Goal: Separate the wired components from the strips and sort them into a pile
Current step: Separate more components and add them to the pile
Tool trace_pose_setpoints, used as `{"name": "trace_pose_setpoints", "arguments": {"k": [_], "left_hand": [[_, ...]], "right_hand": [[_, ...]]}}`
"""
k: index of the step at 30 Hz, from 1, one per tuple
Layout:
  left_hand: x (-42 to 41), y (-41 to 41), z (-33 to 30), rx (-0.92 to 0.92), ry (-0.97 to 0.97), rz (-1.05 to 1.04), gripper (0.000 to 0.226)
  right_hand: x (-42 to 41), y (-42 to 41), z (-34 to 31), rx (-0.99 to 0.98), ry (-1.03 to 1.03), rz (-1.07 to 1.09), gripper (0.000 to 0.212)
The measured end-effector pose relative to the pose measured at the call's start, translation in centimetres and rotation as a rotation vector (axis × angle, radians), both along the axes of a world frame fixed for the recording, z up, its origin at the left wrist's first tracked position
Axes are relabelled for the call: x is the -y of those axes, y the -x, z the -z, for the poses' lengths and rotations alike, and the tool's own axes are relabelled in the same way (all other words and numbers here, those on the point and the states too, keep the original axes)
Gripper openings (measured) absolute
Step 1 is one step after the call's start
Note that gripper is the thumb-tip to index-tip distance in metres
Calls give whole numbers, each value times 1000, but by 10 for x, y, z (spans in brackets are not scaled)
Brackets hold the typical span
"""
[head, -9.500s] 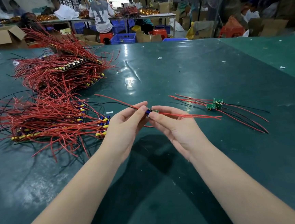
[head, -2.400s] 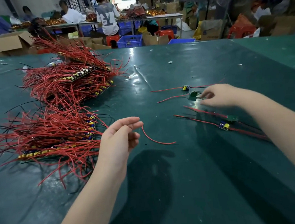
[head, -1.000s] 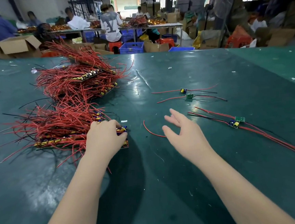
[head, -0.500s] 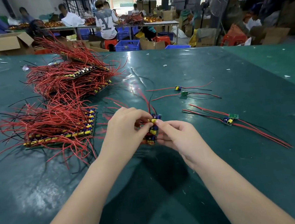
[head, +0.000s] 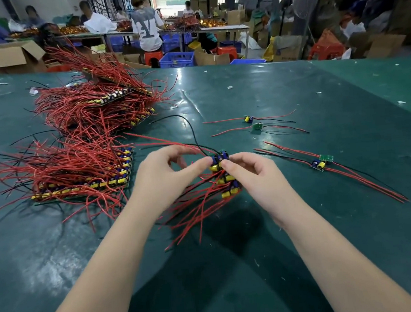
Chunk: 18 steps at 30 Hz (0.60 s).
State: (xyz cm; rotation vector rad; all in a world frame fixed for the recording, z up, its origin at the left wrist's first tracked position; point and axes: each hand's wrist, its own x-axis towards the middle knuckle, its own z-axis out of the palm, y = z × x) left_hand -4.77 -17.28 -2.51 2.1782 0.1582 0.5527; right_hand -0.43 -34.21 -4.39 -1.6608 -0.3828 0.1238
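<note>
A short strip of wired components (head: 228,182), with yellow and blue parts and red and black wires, is held upright above the green table (head: 305,234) at the centre. My left hand (head: 163,178) pinches its top end from the left. My right hand (head: 252,174) pinches the same top component from the right. Separated components lie to the right: one pair (head: 252,123) farther back, another pair (head: 321,161) nearer, each trailing red and black wires.
A strip stack (head: 87,177) with red wires lies left of my hands, and a bigger heap of strips (head: 105,102) sits behind it. Beyond the table's far edge are cardboard boxes (head: 9,57), blue crates (head: 177,58) and seated people.
Both hands have raised the strip a little and shifted their pinch to its top component; a black wire now arcs up from it.
</note>
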Motion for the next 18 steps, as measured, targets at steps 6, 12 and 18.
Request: {"name": "trace_pose_setpoints", "arguments": {"k": [6,12,18], "left_hand": [[7,2,1,-55,300,257,5],[9,3,2,-86,496,274,8],[9,4,1,-165,591,277,24]], "right_hand": [[2,1,-2,23,16,-76,13],[5,-1,-3,-51,-18,-101,15],[7,1,-6,-69,-75,-143,11]]}}
